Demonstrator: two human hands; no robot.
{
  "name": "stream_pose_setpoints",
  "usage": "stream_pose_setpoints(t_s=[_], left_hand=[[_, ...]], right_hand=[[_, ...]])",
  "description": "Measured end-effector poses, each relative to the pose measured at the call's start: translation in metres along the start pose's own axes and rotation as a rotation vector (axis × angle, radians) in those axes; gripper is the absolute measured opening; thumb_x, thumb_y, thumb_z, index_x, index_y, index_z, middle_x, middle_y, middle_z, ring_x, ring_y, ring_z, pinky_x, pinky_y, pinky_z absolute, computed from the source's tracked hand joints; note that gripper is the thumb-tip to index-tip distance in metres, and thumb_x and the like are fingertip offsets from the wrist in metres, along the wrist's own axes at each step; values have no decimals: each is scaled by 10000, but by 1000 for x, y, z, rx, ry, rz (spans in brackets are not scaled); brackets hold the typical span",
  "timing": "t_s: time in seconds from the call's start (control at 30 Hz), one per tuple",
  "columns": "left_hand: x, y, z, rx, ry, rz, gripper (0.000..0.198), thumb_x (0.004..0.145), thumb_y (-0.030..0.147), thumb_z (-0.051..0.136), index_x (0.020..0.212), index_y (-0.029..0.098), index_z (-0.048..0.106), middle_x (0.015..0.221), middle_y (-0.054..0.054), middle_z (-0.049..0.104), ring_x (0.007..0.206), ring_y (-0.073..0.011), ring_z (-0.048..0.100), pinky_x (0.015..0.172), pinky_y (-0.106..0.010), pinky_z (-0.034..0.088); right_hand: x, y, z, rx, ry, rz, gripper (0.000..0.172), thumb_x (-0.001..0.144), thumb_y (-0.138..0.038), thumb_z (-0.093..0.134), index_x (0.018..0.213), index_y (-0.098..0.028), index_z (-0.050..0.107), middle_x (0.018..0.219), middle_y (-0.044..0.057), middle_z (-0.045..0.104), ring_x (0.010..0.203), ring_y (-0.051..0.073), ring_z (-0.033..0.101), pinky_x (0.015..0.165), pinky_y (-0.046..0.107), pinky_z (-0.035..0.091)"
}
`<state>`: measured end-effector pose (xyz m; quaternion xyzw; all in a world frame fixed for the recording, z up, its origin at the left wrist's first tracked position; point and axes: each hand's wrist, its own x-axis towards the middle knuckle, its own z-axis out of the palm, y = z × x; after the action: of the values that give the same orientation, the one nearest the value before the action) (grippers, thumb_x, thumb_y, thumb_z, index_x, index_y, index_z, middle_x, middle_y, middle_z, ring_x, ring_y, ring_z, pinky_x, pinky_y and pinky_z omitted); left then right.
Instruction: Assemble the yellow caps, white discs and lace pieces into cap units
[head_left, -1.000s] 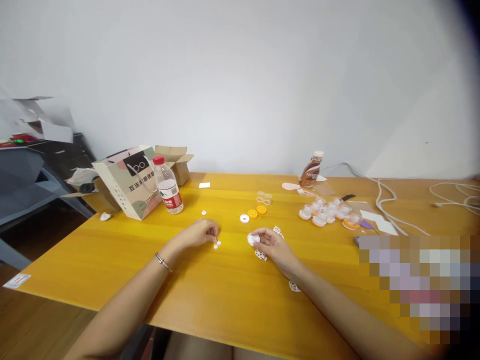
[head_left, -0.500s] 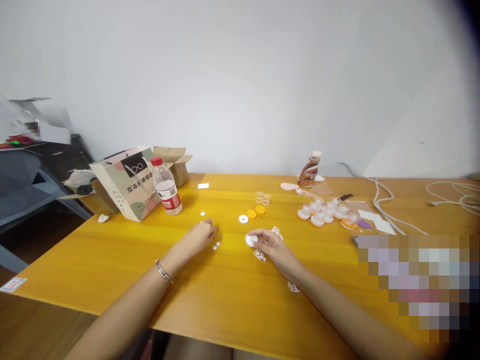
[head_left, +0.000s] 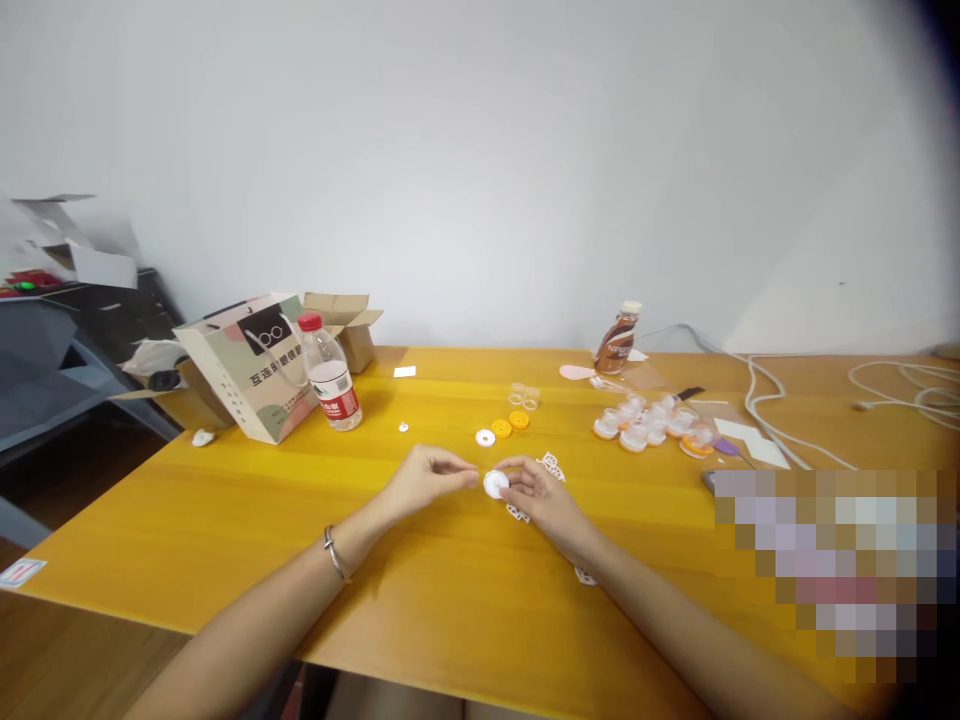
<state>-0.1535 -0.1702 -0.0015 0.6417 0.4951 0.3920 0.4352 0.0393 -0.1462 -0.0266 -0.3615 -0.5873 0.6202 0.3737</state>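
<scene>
My right hand (head_left: 541, 495) holds a round white plastic disc (head_left: 494, 485) by its edge, between thumb and fingers. Just left of it, my left hand (head_left: 429, 478) has thumb and forefinger pinched together, tips close to the disc; whatever they hold is too small to make out. White cut-out pieces lie by and partly beneath my right hand, one of them an openwork piece (head_left: 552, 466). Beyond the hands sit a white ring (head_left: 485, 438) and two orange discs (head_left: 511, 425). A small white part (head_left: 403, 427) rests farther left.
At the left stand a paper bag (head_left: 259, 375), a red-capped water bottle (head_left: 330, 385) and a cardboard box (head_left: 352, 335). Several clear and orange round pieces (head_left: 645, 425) cluster at right, near a brown drink bottle (head_left: 618, 340) and white cables (head_left: 769, 385).
My left hand has moved right and up from the tabletop toward the white disc. Two tiny white discs that lay beside it are no longer visible. My right hand keeps its hold.
</scene>
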Motion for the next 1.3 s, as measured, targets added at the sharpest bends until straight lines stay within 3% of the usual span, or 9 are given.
stream_pose_setpoints(t_s=[0.1, 0.2, 0.33, 0.47, 0.67, 1.07, 1.3], left_hand=[[-1, 1, 5, 84, 54, 82, 251, 711, 303, 613, 865, 112, 664, 824, -77, 689, 728, -159, 630, 682, -241, 481], [-3, 2, 12, 185, 100, 157, 231, 739, 234, 583, 942, 135, 632, 790, -45, 683, 708, -138, 621, 692, -236, 468], [-2, 4, 18, 315, 88, 229, 121, 769, 201, 544, 764, 160, 658, 792, -29, 664, 774, -139, 595, 767, -247, 433], [1, 0, 18, 300, 86, 210, 83, 738, 197, 585, 718, 159, 657, 854, -45, 633, 844, -147, 569, 821, -263, 407], [4, -1, 20, 162, 18, 97, 115, 739, 204, 571, 749, 113, 641, 754, -44, 660, 703, -134, 590, 680, -232, 438], [0, 1, 22, 257, 49, 124, 86, 736, 207, 582, 738, 121, 590, 734, -26, 633, 667, -105, 553, 625, -199, 406], [2, 1, 20, 254, 5, 191, 108, 769, 206, 553, 799, 141, 634, 806, -38, 650, 758, -129, 567, 719, -233, 418]], right_hand=[[-2, -1, 3, -22, -16, 0, 330, 633, -289, 649, 917, -215, 498, 765, -1, 617, 677, 127, 562, 578, 239, 395], [-3, -2, 5, -31, -24, -24, 343, 627, -288, 656, 919, -217, 491, 760, -2, 616, 703, 132, 569, 662, 272, 417], [-5, -2, 7, -20, -26, -47, 346, 625, -296, 664, 910, -223, 483, 758, -9, 611, 730, 138, 579, 743, 304, 419], [-5, -2, 9, -14, -37, -36, 371, 617, -320, 683, 908, -225, 473, 744, -15, 601, 728, 143, 579, 747, 316, 432], [-8, -5, 11, 3, -63, -18, 389, 618, -316, 689, 918, -227, 458, 749, -12, 604, 744, 148, 585, 765, 325, 431], [-7, -2, 12, 28, -95, -51, 368, 628, -319, 687, 911, -226, 470, 754, -4, 622, 743, 151, 601, 750, 318, 447], [-6, -4, 6, 36, -106, -40, 329, 641, -318, 678, 889, -218, 486, 785, 3, 634, 744, 141, 601, 740, 306, 444]])
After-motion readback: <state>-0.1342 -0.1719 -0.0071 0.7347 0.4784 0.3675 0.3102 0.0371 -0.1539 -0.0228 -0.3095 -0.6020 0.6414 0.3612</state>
